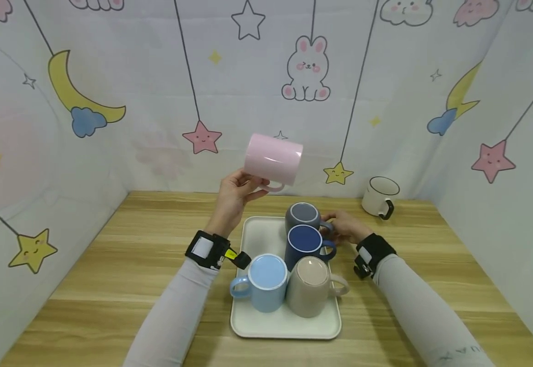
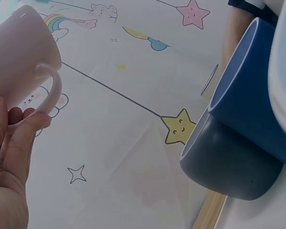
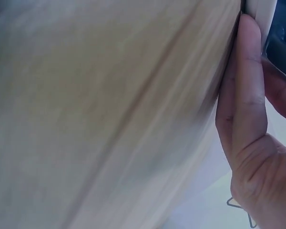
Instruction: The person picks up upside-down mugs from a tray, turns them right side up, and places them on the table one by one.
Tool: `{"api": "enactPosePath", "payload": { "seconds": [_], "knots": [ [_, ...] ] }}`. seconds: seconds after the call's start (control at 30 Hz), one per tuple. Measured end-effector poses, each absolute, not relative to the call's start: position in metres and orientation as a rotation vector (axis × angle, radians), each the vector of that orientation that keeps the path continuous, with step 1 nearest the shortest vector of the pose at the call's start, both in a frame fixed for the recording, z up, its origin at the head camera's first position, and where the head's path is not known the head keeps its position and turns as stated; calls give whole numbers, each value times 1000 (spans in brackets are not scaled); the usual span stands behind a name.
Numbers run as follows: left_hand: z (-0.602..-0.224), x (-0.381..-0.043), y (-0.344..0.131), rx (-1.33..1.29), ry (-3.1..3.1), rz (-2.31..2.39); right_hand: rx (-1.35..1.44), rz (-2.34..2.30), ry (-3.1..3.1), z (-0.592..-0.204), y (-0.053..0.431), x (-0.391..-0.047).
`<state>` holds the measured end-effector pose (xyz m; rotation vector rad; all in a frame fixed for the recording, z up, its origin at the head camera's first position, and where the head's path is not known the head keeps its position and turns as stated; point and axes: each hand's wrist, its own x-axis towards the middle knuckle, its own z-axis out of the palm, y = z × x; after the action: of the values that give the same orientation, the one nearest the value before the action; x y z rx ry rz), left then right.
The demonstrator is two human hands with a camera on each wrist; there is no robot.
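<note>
My left hand (image 1: 236, 191) holds a pink mug (image 1: 273, 158) by its handle, raised beyond the tray against the backdrop. The mug lies on its side in the air with its handle (image 2: 52, 90) downward. On the cream tray (image 1: 285, 329) below, a grey mug (image 1: 299, 216), a navy mug (image 1: 304, 242), a light blue mug (image 1: 267, 285) and a beige mug (image 1: 310, 290) stand upside down, close together. Beside the tray's far right edge is my right hand (image 1: 343, 227), near the grey mug's handle. Its fingers (image 3: 250, 90) look straight in the right wrist view, fingertips right at the tray rim.
A white enamel-style mug (image 1: 380, 196) with a black handle stands upright at the back right of the wooden table (image 1: 124, 285). White cloth (image 1: 156, 76) printed with stars, clouds and a rabbit hangs behind and along both sides.
</note>
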<state>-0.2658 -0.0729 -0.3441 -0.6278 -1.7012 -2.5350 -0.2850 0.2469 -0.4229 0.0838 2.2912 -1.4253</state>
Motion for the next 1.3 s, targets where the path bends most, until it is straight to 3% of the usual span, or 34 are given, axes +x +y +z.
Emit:
{"api": "enactPosePath", "payload": {
  "seconds": [0.3, 0.6, 0.93, 1.3],
  "knots": [
    [-344, -265, -65, -609, -1710, -2517, 17, -1457, 2414, -405, 248, -278],
    [-344, -266, -62, -575, -1675, -2534, -39, -1780, 2578, -366, 236, -268],
    [-342, -267, -59, -618, -1654, -2514, -461, -1833, 2541, -325, 204, -242],
    [-337, -264, -53, -630, -1647, -2552, -496, -1901, 2346, -315, 182, -232]
  ]
}}
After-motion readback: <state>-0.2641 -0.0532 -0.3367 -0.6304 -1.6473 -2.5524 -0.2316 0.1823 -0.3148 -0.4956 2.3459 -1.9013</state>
